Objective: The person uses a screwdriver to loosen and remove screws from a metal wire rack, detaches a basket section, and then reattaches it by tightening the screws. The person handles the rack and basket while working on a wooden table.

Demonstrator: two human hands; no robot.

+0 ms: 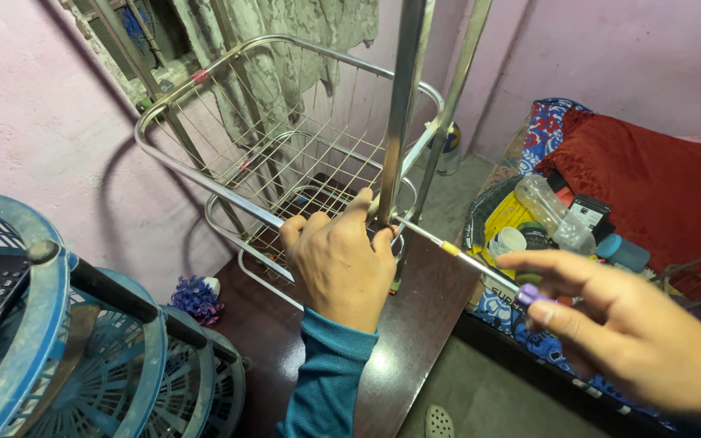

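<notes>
steel wire rack (pixel 285 138) — left hand (pixel 338 259) fingers gripping its upright; right hand (pixel 626 324) fingers pinch a purple-handled screwdriver (pixel 464 258).

Wire rack (pixel 285 130) on table (pixel 415 324), stacked baskets (pixel 83 357) left, bed (pixel 659 186) right

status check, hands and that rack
Left hand gripping steel upright of wire rack. Right hand holds screwdriver, tip at the upright. Nothing in between.

Pink walls (pixel 34 122), dark wooden table (pixel 415 324), red-covered bed (pixel 659 195) beside it.
</notes>
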